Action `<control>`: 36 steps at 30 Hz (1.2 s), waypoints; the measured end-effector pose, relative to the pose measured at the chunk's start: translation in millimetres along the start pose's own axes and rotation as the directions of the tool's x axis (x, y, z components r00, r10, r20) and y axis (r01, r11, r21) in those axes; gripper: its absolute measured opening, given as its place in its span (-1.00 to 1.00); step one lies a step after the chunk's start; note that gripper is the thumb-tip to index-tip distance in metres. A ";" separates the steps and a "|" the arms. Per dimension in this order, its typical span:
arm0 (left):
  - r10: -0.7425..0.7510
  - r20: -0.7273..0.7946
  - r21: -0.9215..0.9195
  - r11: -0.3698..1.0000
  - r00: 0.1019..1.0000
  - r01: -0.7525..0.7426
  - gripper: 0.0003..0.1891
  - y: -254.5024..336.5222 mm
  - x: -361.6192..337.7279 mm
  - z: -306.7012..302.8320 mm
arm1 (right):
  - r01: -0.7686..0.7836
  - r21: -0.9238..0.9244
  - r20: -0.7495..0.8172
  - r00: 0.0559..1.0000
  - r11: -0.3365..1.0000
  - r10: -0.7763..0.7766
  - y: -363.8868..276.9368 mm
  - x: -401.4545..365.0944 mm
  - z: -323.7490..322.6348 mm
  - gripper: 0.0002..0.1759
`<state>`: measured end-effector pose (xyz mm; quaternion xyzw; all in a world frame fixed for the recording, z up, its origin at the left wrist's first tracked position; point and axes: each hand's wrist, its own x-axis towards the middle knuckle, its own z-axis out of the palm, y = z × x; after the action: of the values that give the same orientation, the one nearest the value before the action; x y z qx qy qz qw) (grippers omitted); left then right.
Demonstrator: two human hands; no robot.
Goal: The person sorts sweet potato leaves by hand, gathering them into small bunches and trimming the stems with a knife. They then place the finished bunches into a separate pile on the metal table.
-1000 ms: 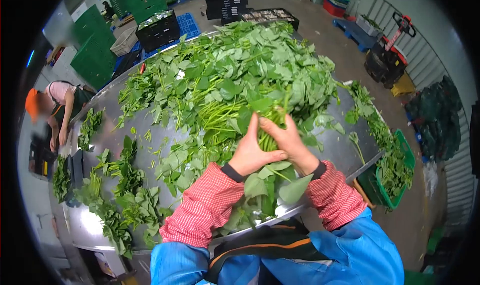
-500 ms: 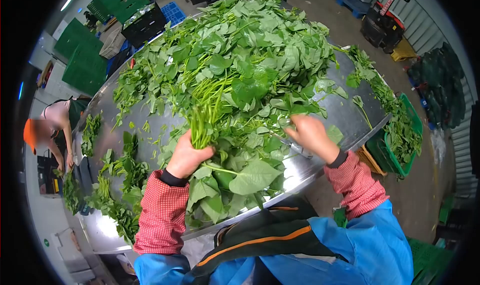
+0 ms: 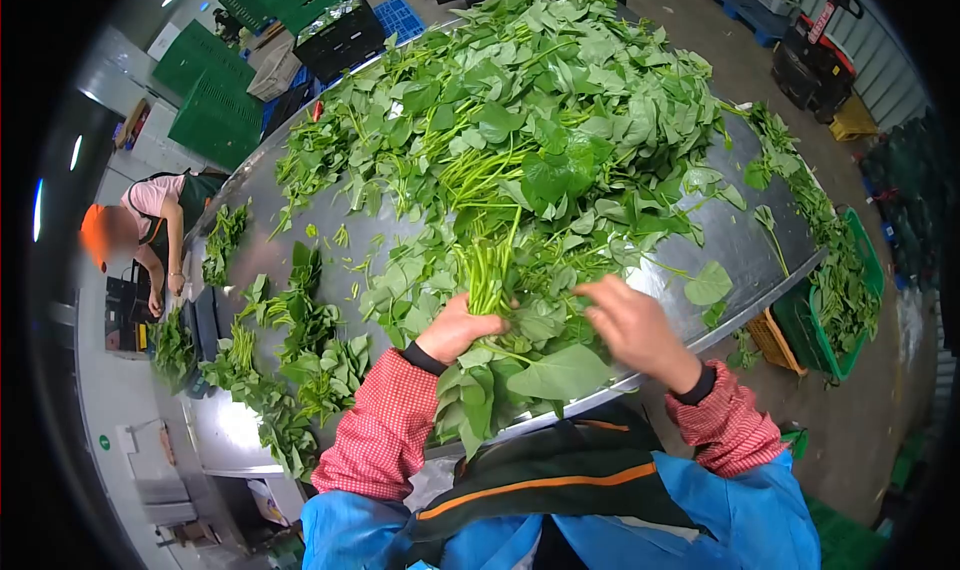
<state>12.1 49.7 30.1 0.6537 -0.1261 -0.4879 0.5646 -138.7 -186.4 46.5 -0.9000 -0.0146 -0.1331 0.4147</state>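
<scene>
My left hand [image 3: 458, 330] is closed around a bunch of leafy greens [image 3: 487, 275], cut stem ends pointing up and away, broad leaves hanging down toward me over the table edge. Just right of that bunch is my right hand [image 3: 632, 332], fingers curled in at its leaves; what they pinch, if anything, I cannot make out. Beyond both hands, a large heap of the same greens [image 3: 600, 90] covers the far part of the metal table [image 3: 345, 232]. Smaller bunches [image 3: 300, 315] lie to the left.
Across the table's left side a person in an orange cap [image 3: 95, 235] bends over greens. A green crate of greens [image 3: 850, 320] stands at the right, by the table edge. Farther back are stacked green crates [image 3: 215, 120], a black crate [image 3: 340, 45] and a pallet jack [image 3: 815, 60].
The view has shifted, moving the table leftward-to-right in the picture. My left hand still holds the bunch, now nearer my right hand, which has drawn back toward me beside the leaves.
</scene>
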 end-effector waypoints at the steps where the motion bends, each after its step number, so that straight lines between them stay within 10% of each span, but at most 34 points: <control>1: -0.007 0.023 -0.013 1.000 1.000 0.008 -0.61 -0.7 0.3 2.2 | 0.104 -0.108 0.001 0.994 0.989 -0.105 -13.5 8.5 3.6 -0.76; 8: -0.002 0.137 0.055 0.998 0.991 -0.005 -0.67 -2.3 -8.2 19.4 | 0.255 -0.327 0.090 0.967 0.910 -0.239 33.8 26.8 44.5 -0.83; 12: 0.062 -0.039 0.303 0.952 0.997 -0.047 -0.67 36.2 -37.5 11.2 | -0.009 -0.360 -0.053 0.999 0.933 -0.011 98.0 -21.0 26.5 -0.88; 18: 0.371 -0.166 0.915 0.404 0.914 0.003 -0.61 33.1 -19.0 34.3 | 0.232 -0.387 -0.070 0.957 0.892 -0.280 -3.1 23.1 21.2 -0.90; 26: 0.638 0.017 0.996 0.056 0.770 -0.069 -0.53 59.0 -34.8 20.8 | -0.341 -0.387 -0.233 0.935 0.857 0.266 120.9 -39.0 -10.2 -0.85; 32: 0.943 0.059 0.964 0.031 0.326 -0.264 -0.16 31.4 -9.2 15.6 | -0.400 -0.568 -0.296 0.915 0.719 0.275 164.7 -53.5 -50.6 -0.74; 36: 0.771 -0.076 0.976 0.188 0.632 -0.111 0.01 -56.9 -26.5 14.5 | -0.337 -0.732 -0.227 0.940 0.592 0.255 145.3 -49.7 -46.8 -0.66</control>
<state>-34.3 78.5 -4.0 0.8848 -0.3968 0.0919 0.2265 -177.4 -312.6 -44.9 -0.9719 0.2128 -0.1000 0.0141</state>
